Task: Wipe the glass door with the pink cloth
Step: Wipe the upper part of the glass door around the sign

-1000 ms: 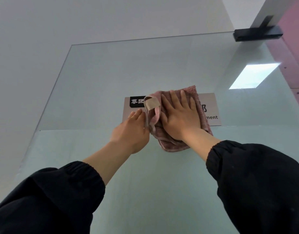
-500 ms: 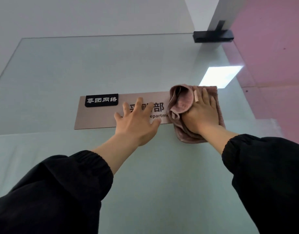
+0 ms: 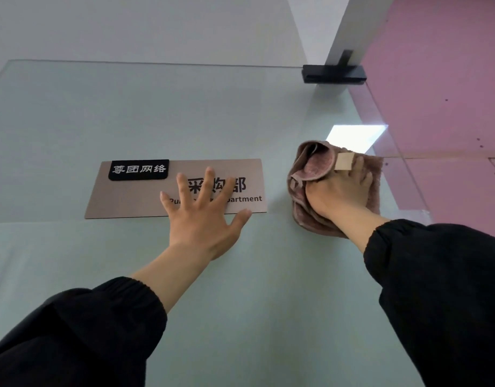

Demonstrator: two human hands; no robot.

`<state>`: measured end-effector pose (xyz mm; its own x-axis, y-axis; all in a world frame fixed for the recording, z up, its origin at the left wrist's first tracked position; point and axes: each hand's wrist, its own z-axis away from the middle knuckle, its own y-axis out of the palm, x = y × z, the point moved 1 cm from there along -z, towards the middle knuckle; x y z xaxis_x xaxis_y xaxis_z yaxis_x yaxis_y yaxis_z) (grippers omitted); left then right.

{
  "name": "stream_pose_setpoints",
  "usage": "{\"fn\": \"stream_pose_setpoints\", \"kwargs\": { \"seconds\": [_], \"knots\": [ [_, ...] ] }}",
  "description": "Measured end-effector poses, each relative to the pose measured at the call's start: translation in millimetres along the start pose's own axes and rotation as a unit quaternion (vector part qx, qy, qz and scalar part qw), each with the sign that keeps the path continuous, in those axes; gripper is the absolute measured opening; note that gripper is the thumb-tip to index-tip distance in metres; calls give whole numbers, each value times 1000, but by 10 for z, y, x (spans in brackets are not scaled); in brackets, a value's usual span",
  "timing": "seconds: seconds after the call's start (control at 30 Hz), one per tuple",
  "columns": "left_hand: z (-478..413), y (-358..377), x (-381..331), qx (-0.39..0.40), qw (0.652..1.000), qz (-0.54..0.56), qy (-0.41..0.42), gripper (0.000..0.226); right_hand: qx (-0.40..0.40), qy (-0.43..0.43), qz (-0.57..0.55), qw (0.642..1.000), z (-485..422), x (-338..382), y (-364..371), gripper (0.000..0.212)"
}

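Presses the cloth point(image 3: 315, 166) to the door point(image 3: 157, 113) with the right hand point(image 3: 338, 191) — palm on top, fingers point(image 3: 367, 178) laid nearly straight and close together, pointing up and a bit right. Cannot see the thumb; maybe tucked in the rolled fold on the cloth's left side, beside a small tan tag point(image 3: 344, 161). Pinches nothing that shows.

Leans on the door with the left hand point(image 3: 204, 219) — fingers point(image 3: 210, 180) spread wide apart and flat, tips on the sign point(image 3: 129, 196), heel of the palm on bare glass just under it. Holds nothing.

Has the cloth between the sign's right end and the door's right edge, near both, seemingly touching neither. Sits well below the black clamp point(image 3: 334, 74) at the top corner.

Looks like mid-wipe. Probably calls for a sweep up, down or back to the left next: not much glass to the right of the cloth, lots above, below and past the sign. Right hand nearer the edge, left hand nearer the sign, long side lying left to right. Best to go flat over it or round it, to avoid catching the cloth on its rim.

No box, bin or bowl in view.
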<state>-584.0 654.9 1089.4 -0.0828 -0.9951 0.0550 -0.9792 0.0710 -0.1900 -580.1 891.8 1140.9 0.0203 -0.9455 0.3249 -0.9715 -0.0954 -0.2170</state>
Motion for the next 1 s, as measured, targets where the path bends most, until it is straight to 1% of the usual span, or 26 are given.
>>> {"fn": "stream_pose_setpoints", "kwargs": {
  "seconds": [0.1,0.17,0.27,0.33,0.4,0.47,0.53,0.6,0.67,0.73,0.77,0.87,0.93,1.0],
  "knots": [
    [-19,-61,-13,7,1000,4,-3,77,5,-76,2,997,30,274,15,79],
    [-44,-111,-68,12,1000,17,-18,76,0,-122,0,993,41,430,38,73],
    [-86,-164,-237,6,998,20,-57,67,-19,-154,-21,988,26,465,70,62],
    [-111,-171,-391,3,996,17,-83,65,-27,-171,-23,985,-14,371,75,62],
    [-133,-148,-530,4,995,30,-93,67,-31,-179,-23,983,-68,229,68,63],
    [-149,-100,-611,-1,994,52,-94,71,-30,-163,-23,986,-151,21,46,64],
    [-136,-51,-626,-13,994,58,-91,74,-27,-125,-15,992,-223,-262,18,69],
    [-107,-3,-607,-26,997,24,-74,77,-26,-79,-2,997,-264,-576,-15,82],
    [-82,17,-577,-36,998,-4,-60,79,-41,-37,-20,998,-265,-818,-41,96],
    [-78,2,-567,-41,997,-7,-59,81,-72,-17,-45,996,-270,-943,-49,100],
    [-76,-5,-565,-39,997,-6,-60,82,-70,-11,-38,997,-280,-971,-35,100],
    [-64,-31,-552,-29,998,-4,-58,81,-24,5,20,1000,-314,-991,10,109],
    [-64,-56,-532,-19,998,5,-53,79,-16,19,29,999,-297,-999,6,109],
    [-66,-76,-516,-6,999,15,-51,78,-4,40,20,999,-201,-946,-30,100]
  ]
}}
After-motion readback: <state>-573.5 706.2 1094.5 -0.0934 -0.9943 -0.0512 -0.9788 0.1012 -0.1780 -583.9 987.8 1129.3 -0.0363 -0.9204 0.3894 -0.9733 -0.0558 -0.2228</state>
